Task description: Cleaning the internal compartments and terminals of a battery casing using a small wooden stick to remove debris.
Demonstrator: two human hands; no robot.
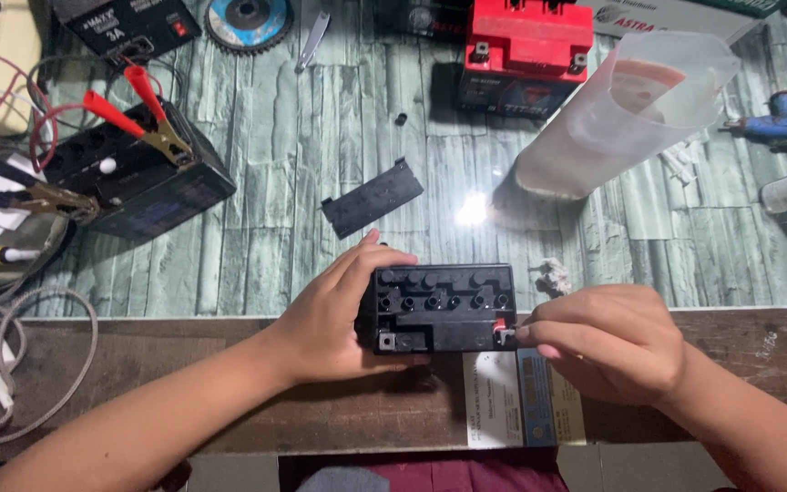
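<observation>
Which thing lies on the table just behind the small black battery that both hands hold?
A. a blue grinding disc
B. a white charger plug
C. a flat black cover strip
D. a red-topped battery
C: the flat black cover strip lies just beyond the black battery, which the left hand and right hand hold at its sides.

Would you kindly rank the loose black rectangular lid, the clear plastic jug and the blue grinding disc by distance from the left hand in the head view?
1. Loose black rectangular lid, just above the left hand.
2. Clear plastic jug, upper right.
3. Blue grinding disc, top edge.
</observation>
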